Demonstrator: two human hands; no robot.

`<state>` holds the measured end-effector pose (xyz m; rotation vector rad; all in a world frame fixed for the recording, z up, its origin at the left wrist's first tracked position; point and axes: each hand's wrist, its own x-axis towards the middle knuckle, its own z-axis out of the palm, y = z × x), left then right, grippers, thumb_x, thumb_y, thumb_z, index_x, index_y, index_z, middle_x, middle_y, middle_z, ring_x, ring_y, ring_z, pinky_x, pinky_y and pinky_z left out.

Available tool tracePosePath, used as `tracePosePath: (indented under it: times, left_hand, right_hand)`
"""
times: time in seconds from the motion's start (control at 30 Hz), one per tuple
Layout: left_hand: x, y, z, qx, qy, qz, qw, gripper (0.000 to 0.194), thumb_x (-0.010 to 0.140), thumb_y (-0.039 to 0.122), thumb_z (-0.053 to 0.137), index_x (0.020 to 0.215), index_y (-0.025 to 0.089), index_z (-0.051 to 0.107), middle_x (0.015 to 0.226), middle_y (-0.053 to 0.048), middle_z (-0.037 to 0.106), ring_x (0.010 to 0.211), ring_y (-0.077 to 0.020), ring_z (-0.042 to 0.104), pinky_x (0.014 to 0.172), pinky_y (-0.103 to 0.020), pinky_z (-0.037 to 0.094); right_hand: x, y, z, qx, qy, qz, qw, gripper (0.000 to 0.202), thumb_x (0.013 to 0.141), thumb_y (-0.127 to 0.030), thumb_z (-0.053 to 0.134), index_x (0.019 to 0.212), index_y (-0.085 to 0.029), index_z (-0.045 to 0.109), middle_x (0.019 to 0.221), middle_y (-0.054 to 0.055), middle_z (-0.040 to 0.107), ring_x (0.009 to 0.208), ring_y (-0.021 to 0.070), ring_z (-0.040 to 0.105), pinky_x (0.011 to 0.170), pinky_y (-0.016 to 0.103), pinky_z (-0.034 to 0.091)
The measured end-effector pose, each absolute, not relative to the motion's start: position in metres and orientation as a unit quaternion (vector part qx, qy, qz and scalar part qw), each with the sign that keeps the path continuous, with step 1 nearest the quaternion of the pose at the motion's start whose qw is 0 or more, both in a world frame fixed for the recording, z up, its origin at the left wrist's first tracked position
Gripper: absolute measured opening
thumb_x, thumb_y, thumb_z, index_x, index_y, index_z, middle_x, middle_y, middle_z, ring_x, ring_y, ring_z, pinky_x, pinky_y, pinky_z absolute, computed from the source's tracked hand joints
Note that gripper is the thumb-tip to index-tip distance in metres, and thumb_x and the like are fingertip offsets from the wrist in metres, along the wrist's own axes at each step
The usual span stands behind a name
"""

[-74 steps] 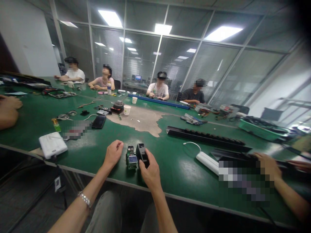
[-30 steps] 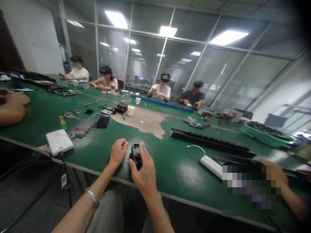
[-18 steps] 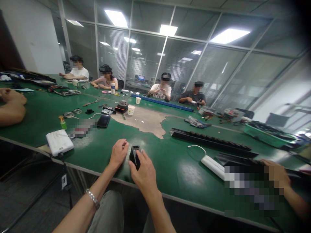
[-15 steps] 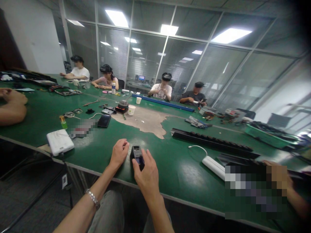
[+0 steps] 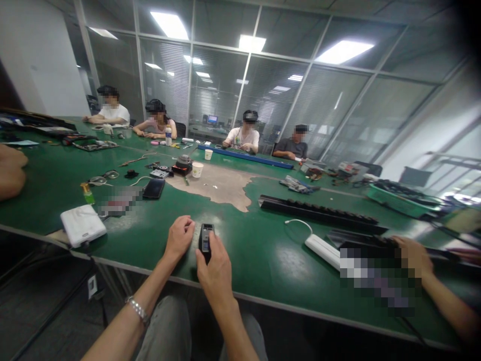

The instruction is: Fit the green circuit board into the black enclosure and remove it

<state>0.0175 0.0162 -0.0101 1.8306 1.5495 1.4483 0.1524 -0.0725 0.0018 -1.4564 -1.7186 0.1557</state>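
Observation:
My right hand (image 5: 217,268) is wrapped around a small black handheld device (image 5: 205,236) that has a little display. Its fingers lie along the device's right side and the thumb is at the left. Part of the device is hidden under the palm. Just left of it, my left hand (image 5: 180,237) rests on the green table (image 5: 278,260) near the front edge. Its fingers are curled into a loose fist, apart from the device, and nothing shows in them. A metal-band bracelet or watch (image 5: 137,309) is on the left wrist.
A white box-shaped device (image 5: 83,224), a phone (image 5: 154,188) and a green bottle (image 5: 87,193) are to the left. Ahead stands a paper cup (image 5: 197,169). At right are a black rail (image 5: 317,213), a white power strip (image 5: 323,252) and another person's hand (image 5: 415,256). People sit opposite.
The whole view has shifted slightly, so most things appear further left. My right hand's fingers have closed further over the device, which appears more upright. My left hand stays curled beside it.

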Motion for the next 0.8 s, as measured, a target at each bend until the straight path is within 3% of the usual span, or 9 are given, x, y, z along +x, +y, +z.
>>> tracePosePath:
  times: [0.37, 0.8]
  left_hand:
    - [0.018, 0.013, -0.008, 0.651, 0.544, 0.505, 0.157, 0.024, 0.086, 0.033, 0.046, 0.077, 0.019, 0.063, 0.107, -0.008, 0.065, 0.103, -0.02, 0.06, 0.088, -0.033, 0.052]
    - [0.019, 0.014, -0.012, 0.65, 0.549, 0.501, 0.158, 0.024, 0.086, 0.035, 0.047, 0.082, 0.018, 0.064, 0.105, -0.009, 0.065, 0.094, -0.0183, 0.062, 0.082, -0.031, 0.053]
  right_hand:
    - [0.181, -0.07, 0.055, -0.565, -0.632, 0.047, 0.529, 0.051, 0.088, -0.034, 0.055, 0.134, -0.013, 0.049, 0.132, 0.014, 0.055, 0.122, 0.024, 0.052, 0.104, 0.04, 0.04]
    - [0.208, -0.068, -0.002, -0.594, -0.653, 0.052, 0.467, 0.055, 0.085, -0.031, 0.055, 0.134, -0.009, 0.047, 0.133, 0.017, 0.054, 0.124, 0.0273, 0.05, 0.105, 0.044, 0.039]
